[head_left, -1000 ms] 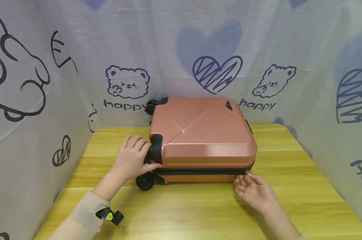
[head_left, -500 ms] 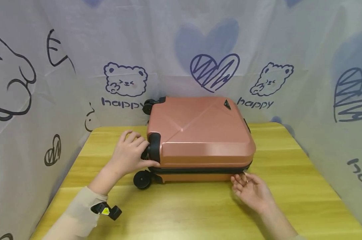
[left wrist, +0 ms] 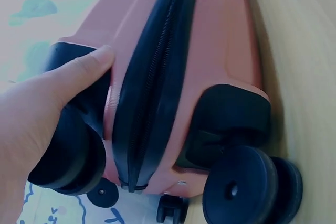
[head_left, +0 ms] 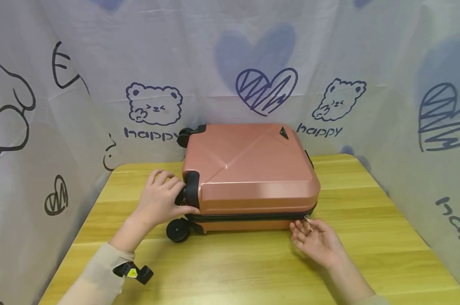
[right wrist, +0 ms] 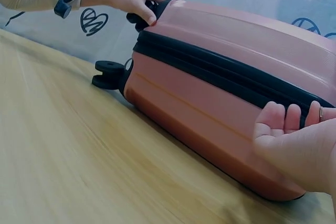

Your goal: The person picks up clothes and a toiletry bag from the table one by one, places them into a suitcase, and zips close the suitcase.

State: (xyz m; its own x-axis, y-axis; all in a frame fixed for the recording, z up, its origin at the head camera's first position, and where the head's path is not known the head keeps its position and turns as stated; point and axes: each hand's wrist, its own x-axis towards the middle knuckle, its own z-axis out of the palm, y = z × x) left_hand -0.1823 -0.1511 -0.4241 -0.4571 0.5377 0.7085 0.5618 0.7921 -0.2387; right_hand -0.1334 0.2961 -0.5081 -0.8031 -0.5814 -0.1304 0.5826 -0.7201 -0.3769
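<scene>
A pink hard-shell suitcase [head_left: 252,165] lies flat on the wooden table [head_left: 230,267]. A black zipper band [head_left: 249,217] runs along its side, and its black wheels [head_left: 178,230] point left. My left hand [head_left: 157,199] holds the upper near wheel corner. In the left wrist view, the thumb [left wrist: 86,72] presses on the shell beside the black corner guard, above the wheel [left wrist: 71,150]. Near the front right corner, my right hand [head_left: 317,241] pinches a small zipper pull [head_left: 307,218], palm turned up. The fingers mostly hide this pull in the right wrist view.
A white cloth backdrop [head_left: 210,63] with hearts and bears hangs right behind the suitcase and along both sides. A black strap device [head_left: 134,272] sits on the left wrist. Bare tabletop stretches in front of the suitcase.
In the head view the whole scene has slid slightly left, backdrop included. Both hands keep their places on the suitcase; the right hand stays at the front right corner.
</scene>
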